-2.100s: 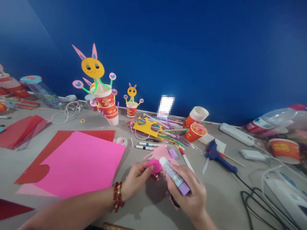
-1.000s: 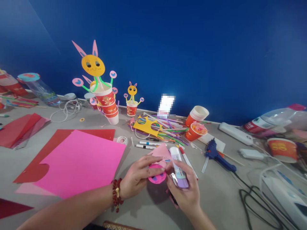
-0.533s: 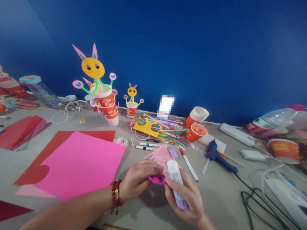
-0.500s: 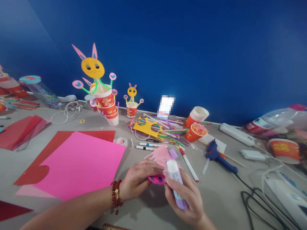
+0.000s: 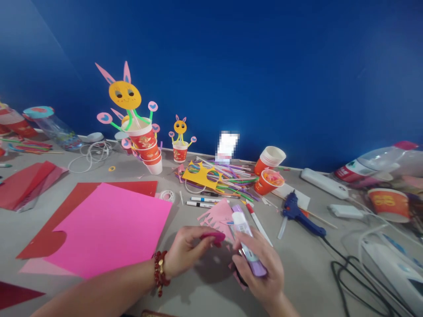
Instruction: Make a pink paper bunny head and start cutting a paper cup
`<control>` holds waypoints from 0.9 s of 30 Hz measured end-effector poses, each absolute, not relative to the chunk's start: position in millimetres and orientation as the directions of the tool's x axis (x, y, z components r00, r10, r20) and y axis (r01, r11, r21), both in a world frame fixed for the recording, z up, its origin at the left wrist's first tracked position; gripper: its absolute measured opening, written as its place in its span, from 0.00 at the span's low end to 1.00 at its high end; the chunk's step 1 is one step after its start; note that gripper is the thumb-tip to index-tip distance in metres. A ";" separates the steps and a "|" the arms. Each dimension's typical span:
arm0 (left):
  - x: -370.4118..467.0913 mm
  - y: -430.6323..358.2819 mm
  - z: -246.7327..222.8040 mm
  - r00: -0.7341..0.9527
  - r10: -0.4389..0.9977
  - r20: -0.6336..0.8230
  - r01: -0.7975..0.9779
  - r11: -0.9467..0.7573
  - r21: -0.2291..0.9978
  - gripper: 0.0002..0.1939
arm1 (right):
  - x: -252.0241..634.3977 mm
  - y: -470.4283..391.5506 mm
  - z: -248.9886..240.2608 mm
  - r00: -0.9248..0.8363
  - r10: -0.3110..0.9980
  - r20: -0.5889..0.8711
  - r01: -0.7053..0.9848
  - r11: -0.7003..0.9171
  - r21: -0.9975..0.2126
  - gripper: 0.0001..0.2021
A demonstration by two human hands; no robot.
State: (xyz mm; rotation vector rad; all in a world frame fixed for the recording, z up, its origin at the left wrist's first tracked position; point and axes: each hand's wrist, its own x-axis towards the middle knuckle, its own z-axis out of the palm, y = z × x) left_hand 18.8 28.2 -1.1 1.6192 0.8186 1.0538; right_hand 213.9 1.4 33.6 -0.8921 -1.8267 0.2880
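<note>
My left hand (image 5: 185, 252) pinches a small magenta paper piece (image 5: 215, 237), seen nearly edge-on, above the table. A few centimetres to its right, my right hand (image 5: 264, 268) is wrapped around a glue stick (image 5: 245, 235) with a white end and a purple end. The stick is tilted, its white end pointing up and away. Beneath my right palm a dark object shows in part; I cannot make out what it is. Pale pink paper scraps (image 5: 216, 215) with cut edges lie just beyond both hands.
Magenta sheets (image 5: 115, 229) lie to the left. Behind the hands are markers (image 5: 201, 204), a yellow cut-out sheet (image 5: 198, 176) and bundled pipe cleaners (image 5: 241, 178). Cup figures (image 5: 142, 141) stand near the wall. A blue glue gun (image 5: 299, 215) with its cable lies right.
My hands have moved apart. The magenta piece has turned in my left hand, so its marked face no longer shows. My right hand has shifted slightly right and down with the glue stick.
</note>
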 end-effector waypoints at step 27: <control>27.4 30.0 -5.8 0.379 0.922 0.080 0.019 -0.094 0.995 0.13 | 208.5 3.8 25.8 -0.144 0.700 0.699 0.578 0.633 -0.515 0.19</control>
